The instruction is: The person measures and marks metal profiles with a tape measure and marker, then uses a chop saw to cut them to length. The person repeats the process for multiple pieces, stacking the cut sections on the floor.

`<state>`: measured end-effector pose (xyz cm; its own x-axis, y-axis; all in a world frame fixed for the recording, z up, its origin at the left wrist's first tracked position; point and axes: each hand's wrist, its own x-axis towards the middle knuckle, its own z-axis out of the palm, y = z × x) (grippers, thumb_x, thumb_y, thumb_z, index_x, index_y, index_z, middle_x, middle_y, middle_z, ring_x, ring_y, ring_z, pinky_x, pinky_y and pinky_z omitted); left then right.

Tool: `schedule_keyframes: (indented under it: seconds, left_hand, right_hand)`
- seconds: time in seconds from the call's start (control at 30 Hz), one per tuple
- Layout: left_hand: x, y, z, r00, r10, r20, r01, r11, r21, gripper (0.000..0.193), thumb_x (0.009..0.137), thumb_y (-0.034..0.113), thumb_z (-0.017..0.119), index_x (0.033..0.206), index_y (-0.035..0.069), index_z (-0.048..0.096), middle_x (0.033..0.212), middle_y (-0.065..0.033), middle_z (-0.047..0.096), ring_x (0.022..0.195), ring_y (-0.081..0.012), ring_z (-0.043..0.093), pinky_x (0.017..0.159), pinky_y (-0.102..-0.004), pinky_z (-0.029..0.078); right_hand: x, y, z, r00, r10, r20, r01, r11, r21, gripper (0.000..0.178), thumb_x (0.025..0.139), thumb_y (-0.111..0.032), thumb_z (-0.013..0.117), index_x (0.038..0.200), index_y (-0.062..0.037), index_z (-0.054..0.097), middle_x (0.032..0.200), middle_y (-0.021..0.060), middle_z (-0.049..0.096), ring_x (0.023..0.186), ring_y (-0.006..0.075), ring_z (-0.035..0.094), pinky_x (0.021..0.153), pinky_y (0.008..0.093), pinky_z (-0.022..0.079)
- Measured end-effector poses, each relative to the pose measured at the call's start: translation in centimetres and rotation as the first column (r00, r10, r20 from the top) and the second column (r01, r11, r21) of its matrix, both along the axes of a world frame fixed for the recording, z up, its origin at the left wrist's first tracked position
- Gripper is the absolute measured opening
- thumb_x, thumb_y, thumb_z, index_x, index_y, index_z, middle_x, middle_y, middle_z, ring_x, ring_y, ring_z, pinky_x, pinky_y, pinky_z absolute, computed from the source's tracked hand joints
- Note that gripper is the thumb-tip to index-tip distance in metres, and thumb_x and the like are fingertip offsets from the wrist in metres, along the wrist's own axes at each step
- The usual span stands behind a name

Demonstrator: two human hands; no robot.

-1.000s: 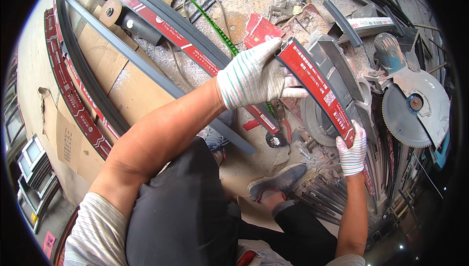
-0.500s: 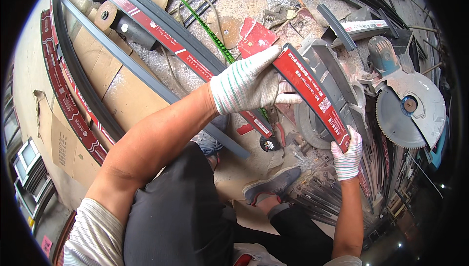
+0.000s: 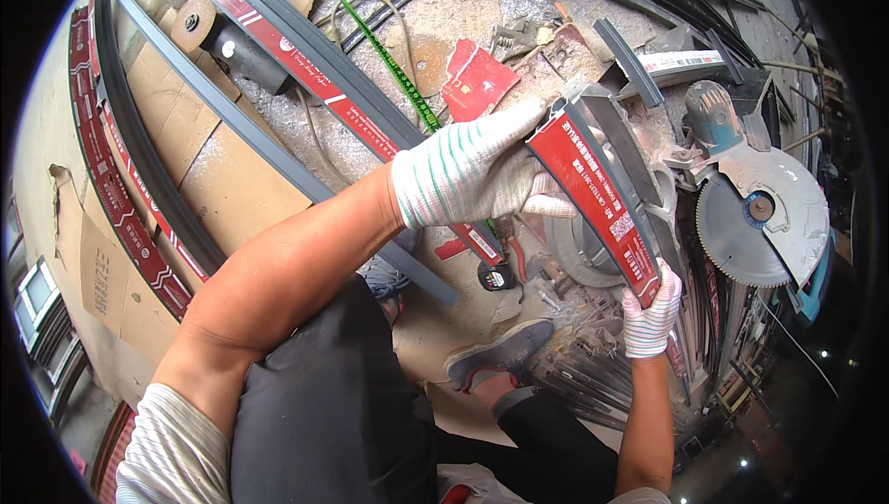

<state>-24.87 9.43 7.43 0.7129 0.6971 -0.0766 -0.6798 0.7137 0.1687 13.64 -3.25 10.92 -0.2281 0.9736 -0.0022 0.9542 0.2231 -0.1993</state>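
Between my gloved hands I hold a short length of metal profile (image 3: 597, 203) with red film on its upper face. My left hand (image 3: 482, 170) grips its far end, thumb stretched along the end and fingers curled underneath. Around the near end my right hand (image 3: 653, 311) is closed. The profile slants from upper left to lower right, above the base of a miter saw (image 3: 764, 212) with a toothed round blade. Part of that base is hidden behind the piece. A green tape measure blade (image 3: 394, 59) runs toward its black case (image 3: 496, 275) on the floor.
Long red-filmed profiles (image 3: 306, 69) and a grey bar (image 3: 213, 96) lie on cardboard at the left, near a black motor with a grinding wheel (image 3: 193, 22). Pliers (image 3: 517, 258) rest beside the tape case. Many narrow offcuts (image 3: 602, 384) cover the floor at lower right.
The held profile has tilted a little and its far end has dropped slightly. Both hands keep their grip. The whole view has shifted slightly.
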Motion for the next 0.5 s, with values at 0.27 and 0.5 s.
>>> schedule_keyframes:
  seconds: [0.27, 0.5]
  left_hand:
    - [0.14, -0.01, -0.13, 0.999, 0.012, 0.037, -0.014, 0.998, 0.054, 0.076, 0.103, 0.056, 0.048, 0.158, 0.007, 0.031, 0.157, -0.0158, 0.043, 0.143, -0.0303, 0.046, 0.111, -0.0496, 0.047]
    - [0.13, -0.01, 0.27, 1.0, 0.028, 0.012, -0.029, 0.997, 0.066, 0.077, 0.101, 0.055, 0.054, 0.157, 0.006, 0.033, 0.155, -0.0174, 0.044, 0.141, -0.0336, 0.047, 0.11, -0.0507, 0.049]
  right_hand:
    - [-0.19, 0.05, 0.58, 1.0, -0.018, -0.009, 0.018, 1.0, -0.008, 0.084, 0.081, -0.052, 0.08, 0.139, -0.0007, 0.048, 0.125, 0.019, 0.058, 0.114, 0.0373, 0.055, 0.1, 0.0478, 0.044]
    - [-0.15, 0.09, 0.45, 1.0, 0.021, 0.016, -0.021, 1.0, 0.008, 0.083, 0.081, -0.049, 0.08, 0.14, -0.0007, 0.047, 0.125, 0.0189, 0.058, 0.114, 0.0382, 0.055, 0.1, 0.049, 0.044]
